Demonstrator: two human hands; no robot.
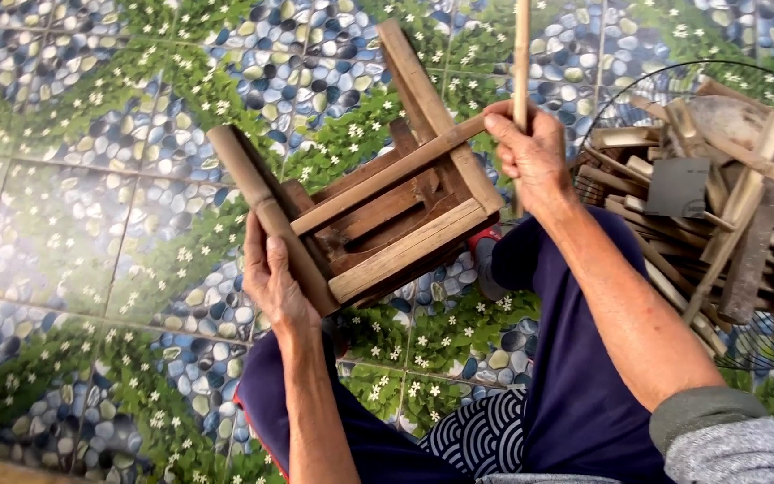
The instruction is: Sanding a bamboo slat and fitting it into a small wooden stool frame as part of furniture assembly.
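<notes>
A small bamboo frame (378, 206), like a little stool of round legs and flat slats, rests tilted between my knees. My left hand (270, 278) grips its near left leg (257, 202). My right hand (530, 148) is closed around a thin upright bamboo stick (520, 45) and also presses on the end of a long diagonal slat (387, 175) that lies across the frame.
A round wire basket (624, 90) at the right holds several bamboo and wood offcuts (718, 206). The floor (73, 224) is tiled with a pebble-and-flower pattern. My legs in dark blue trousers (566, 358) fill the lower middle.
</notes>
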